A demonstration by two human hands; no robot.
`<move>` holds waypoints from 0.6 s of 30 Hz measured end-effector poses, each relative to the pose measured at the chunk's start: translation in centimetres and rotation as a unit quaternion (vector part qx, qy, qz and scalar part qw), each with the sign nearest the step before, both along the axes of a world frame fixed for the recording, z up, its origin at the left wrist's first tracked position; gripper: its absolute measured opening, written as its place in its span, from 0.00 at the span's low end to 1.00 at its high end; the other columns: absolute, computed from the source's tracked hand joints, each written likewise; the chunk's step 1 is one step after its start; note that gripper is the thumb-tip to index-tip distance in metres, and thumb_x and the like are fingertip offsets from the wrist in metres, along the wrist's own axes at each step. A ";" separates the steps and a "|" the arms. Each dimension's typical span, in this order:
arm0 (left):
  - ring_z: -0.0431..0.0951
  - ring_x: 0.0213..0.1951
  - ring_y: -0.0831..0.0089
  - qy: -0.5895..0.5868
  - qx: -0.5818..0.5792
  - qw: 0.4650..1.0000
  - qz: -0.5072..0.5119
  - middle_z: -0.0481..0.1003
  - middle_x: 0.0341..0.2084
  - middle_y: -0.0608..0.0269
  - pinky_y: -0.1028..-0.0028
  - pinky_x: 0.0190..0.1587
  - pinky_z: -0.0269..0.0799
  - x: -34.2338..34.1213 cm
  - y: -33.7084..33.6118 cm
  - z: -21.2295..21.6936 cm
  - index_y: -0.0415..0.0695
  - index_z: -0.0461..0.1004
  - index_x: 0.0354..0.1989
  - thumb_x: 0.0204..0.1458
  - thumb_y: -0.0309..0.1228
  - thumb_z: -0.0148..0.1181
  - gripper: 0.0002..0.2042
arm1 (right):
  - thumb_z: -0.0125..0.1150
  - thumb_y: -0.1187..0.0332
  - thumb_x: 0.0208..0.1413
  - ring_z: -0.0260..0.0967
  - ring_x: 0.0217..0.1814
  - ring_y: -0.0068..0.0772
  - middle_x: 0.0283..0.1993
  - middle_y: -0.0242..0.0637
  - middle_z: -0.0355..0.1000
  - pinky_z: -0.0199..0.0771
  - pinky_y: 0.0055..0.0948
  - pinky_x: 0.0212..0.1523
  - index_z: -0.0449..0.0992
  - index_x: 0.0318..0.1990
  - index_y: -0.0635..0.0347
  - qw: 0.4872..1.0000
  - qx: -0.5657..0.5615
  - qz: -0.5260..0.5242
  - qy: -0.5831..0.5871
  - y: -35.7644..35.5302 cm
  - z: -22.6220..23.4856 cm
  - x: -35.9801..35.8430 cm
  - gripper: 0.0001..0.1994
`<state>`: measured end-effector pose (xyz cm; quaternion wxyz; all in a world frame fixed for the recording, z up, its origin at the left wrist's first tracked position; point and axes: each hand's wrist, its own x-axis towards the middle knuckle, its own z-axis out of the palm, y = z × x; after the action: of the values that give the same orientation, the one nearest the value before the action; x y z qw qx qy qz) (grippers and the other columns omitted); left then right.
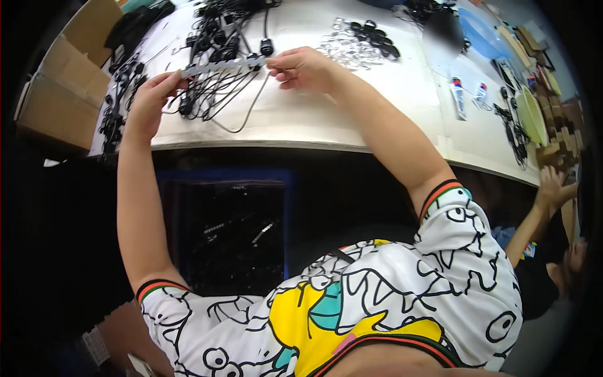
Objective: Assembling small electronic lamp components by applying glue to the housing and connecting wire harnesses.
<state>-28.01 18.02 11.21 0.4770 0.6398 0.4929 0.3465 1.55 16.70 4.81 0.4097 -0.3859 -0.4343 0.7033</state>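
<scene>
A thin pale strip [225,65] stretches level above the white table [314,119]. My left hand [152,95] pinches its left end and my right hand [303,68] pinches its right end. Under and behind the strip lies a tangle of black cables with round plugs [217,69]. Both forearms reach up from the lower edge, over a patterned white shirt.
A heap of clear small bags with black parts [361,44] lies right of my right hand. Cardboard boxes [63,94] stand at the left. A blue-framed bin [229,232] sits below the table edge. Another person's hand [553,185] reaches up at the right, near wooden blocks [559,135].
</scene>
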 end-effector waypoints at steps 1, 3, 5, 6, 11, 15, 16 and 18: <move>0.65 0.30 0.84 0.000 0.002 1.000 -0.011 0.74 0.27 0.69 0.83 0.35 0.56 0.1 0.3 0.0 0.40 0.73 0.36 0.50 0.35 0.52 0.12 | 0.58 0.67 0.49 0.67 0.26 0.17 0.27 0.29 0.70 0.71 0.22 0.29 0.71 0.35 0.63 1.000 -0.003 0.004 0.016 0.1 0.0 0.2 0.10; 0.66 0.31 0.83 0.004 0.000 1.000 -0.018 0.73 0.29 0.68 0.82 0.37 0.58 2.0 1.0 0.1 0.39 0.73 0.35 0.50 0.34 0.52 0.11 | 0.57 0.68 0.49 0.67 0.29 0.22 0.27 0.33 0.69 0.71 0.27 0.32 0.72 0.33 0.64 1.000 0.015 -0.009 0.023 0.0 0.0 1.8 0.08; 0.68 0.33 0.81 -0.048 0.030 0.996 -0.063 0.72 0.30 0.67 0.80 0.40 0.61 1.6 3.3 -1.3 0.39 0.72 0.34 0.50 0.33 0.51 0.10 | 0.56 0.69 0.49 0.67 0.25 0.23 0.27 0.35 0.71 0.72 0.26 0.29 0.74 0.36 0.64 0.999 0.041 -0.030 0.019 0.6 -0.2 2.4 0.09; 0.69 0.34 0.79 -0.047 0.020 0.996 -0.076 0.71 0.30 0.67 0.77 0.43 0.62 1.0 3.9 -1.6 0.40 0.71 0.33 0.49 0.31 0.52 0.08 | 0.55 0.69 0.48 0.68 0.26 0.25 0.28 0.37 0.72 0.72 0.26 0.29 0.75 0.35 0.64 0.997 0.058 -0.043 -0.014 0.8 -0.6 2.3 0.09; 0.64 0.30 0.81 0.114 0.034 0.986 -0.119 0.67 0.25 0.70 0.79 0.35 0.58 -9.6 8.0 -1.7 0.41 0.69 0.32 0.50 0.32 0.51 0.07 | 0.60 0.70 0.43 0.72 0.25 0.34 0.27 0.45 0.73 0.76 0.31 0.26 0.74 0.29 0.67 0.991 0.111 -0.012 0.070 2.2 -1.3 -3.0 0.08; 0.67 0.33 0.64 0.230 0.238 0.943 -0.042 0.69 0.29 0.52 0.70 0.37 0.63 0.5 -1.3 2.8 0.34 0.72 0.34 0.48 0.21 0.47 0.08 | 0.61 0.74 0.42 0.71 0.21 0.34 0.20 0.43 0.70 0.75 0.34 0.23 0.71 0.27 0.68 0.988 0.098 -0.040 0.112 2.7 -0.6 -1.5 0.08; 0.66 0.32 0.65 0.196 0.172 0.965 -0.023 0.69 0.29 0.52 0.70 0.35 0.62 1.7 -1.8 3.7 0.34 0.72 0.32 0.48 0.23 0.48 0.07 | 0.61 0.74 0.42 0.71 0.21 0.34 0.21 0.44 0.70 0.75 0.34 0.22 0.71 0.27 0.68 0.985 0.112 -0.040 0.123 2.9 -0.3 -1.2 0.07; 0.65 0.31 0.67 0.156 0.128 0.979 -0.030 0.68 0.29 0.54 0.69 0.34 0.60 2.2 -2.3 4.5 0.34 0.72 0.28 0.49 0.29 0.50 0.09 | 0.61 0.75 0.42 0.71 0.20 0.35 0.22 0.46 0.71 0.76 0.35 0.21 0.71 0.28 0.68 0.984 0.114 -0.035 0.129 3.6 -0.6 -1.7 0.07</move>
<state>-25.77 15.72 15.66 0.3184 0.7565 0.4932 0.2883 -0.19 20.34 4.19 0.5280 -0.2576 -0.4411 0.6784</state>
